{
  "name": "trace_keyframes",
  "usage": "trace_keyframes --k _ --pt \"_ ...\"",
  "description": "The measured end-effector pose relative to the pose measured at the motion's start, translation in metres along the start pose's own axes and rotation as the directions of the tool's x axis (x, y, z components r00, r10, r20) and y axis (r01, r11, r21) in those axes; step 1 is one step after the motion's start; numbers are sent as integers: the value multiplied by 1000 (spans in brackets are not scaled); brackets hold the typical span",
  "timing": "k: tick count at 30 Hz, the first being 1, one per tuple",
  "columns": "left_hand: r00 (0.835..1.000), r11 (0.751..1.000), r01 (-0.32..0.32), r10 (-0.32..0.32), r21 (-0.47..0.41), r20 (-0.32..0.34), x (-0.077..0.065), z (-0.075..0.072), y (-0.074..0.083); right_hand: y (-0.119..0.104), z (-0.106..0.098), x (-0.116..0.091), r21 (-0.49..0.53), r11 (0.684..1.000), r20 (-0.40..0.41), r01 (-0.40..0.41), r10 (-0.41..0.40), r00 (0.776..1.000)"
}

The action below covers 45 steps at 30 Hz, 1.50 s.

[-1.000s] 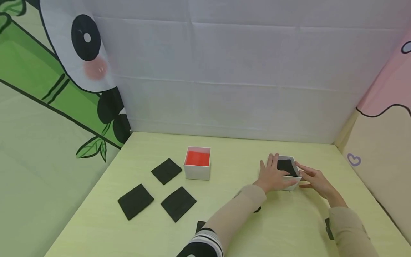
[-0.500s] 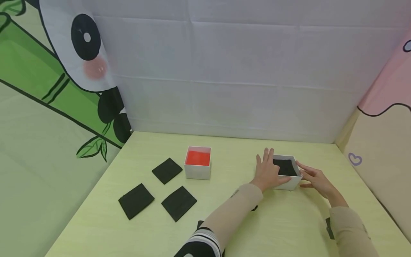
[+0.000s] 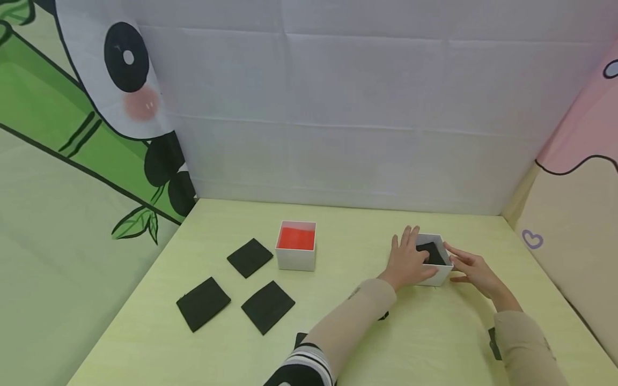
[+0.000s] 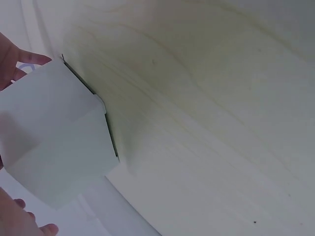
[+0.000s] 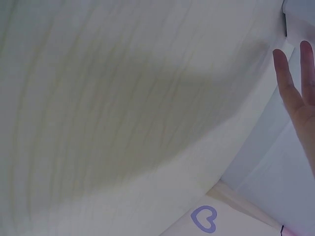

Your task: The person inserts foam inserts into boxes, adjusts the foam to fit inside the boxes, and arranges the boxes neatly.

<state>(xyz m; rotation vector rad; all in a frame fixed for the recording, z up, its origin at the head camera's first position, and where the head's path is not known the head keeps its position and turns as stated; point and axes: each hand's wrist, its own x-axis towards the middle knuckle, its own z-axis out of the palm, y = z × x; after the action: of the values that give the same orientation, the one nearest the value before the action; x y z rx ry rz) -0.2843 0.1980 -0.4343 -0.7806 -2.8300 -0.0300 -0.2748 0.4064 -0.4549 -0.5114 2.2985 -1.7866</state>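
Note:
A white open-topped box [image 3: 441,276] stands at the right of the table with a black square piece [image 3: 437,254] inside it. My left hand [image 3: 403,265] is at the box's left side. Its index finger bends over the rim towards the black piece, while the other fingers stay extended outside; the fingertip contact is hard to make out. The fingers of my right hand [image 3: 475,271] rest against the box's right wall. The left wrist view shows the plain white outside of the box [image 4: 59,132]. Straight fingers [image 5: 284,73] of the right hand appear in the right wrist view.
A second white box [image 3: 296,259], red inside, stands left of centre. Three black squares lie near it: a back one [image 3: 250,258], a left one [image 3: 204,304] and a front one [image 3: 267,307]. A white cloth wall [image 3: 338,134] closes off the table's back.
The left hand shifted slightly left, then back right, and its index finger now bends into the box. The black piece looks lower inside. My right hand has stayed in place.

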Motion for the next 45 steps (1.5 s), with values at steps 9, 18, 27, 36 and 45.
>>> trace_keyframes --k 9,18,27,36,45 --pt "1000 1000 15 -15 -24 5 -9 6 4 -1 8 -7 -3 1000 -18 -8 7 1000" --pt "1000 999 -5 5 -34 14 -13 6 4 -3 11 -10 2 1000 -27 -6 6 1000" --pt "999 998 -48 47 -50 -15 -9 0 -2 -7 2 -1 27 997 23 70 -71 997" --pt "997 996 -71 69 -59 -22 -16 -17 -11 -9 -2 2 -33 999 38 38 -37 999" --pt "996 985 -87 85 -150 -22 -31 -29 -22 -9 0 0 -31 999 17 31 -30 999"
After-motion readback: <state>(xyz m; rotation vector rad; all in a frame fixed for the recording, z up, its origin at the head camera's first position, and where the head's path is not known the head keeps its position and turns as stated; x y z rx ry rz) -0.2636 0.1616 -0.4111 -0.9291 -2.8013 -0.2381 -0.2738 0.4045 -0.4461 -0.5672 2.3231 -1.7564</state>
